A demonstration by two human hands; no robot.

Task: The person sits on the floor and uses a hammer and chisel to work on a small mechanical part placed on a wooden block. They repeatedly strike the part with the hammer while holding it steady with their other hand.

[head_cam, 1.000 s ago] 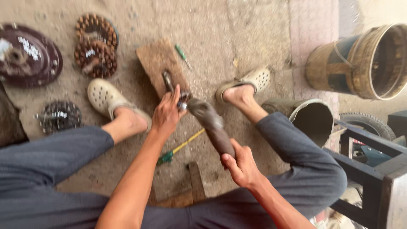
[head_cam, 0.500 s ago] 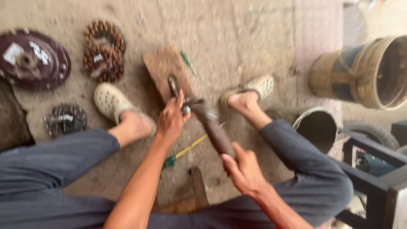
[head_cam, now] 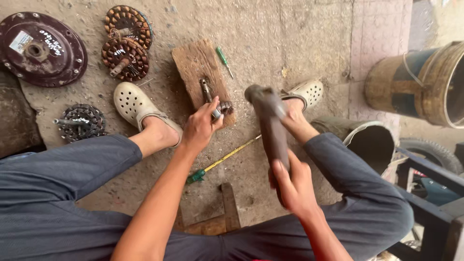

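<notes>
A small pale rectangular label [head_cam: 20, 41] sits on the dark round motor cover [head_cam: 58, 63], top left

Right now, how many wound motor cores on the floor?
3. Two copper-wound cores stacked top left beside the dark round cover; a darker core lies left of the left shoe. Others could be out of frame.
</notes>
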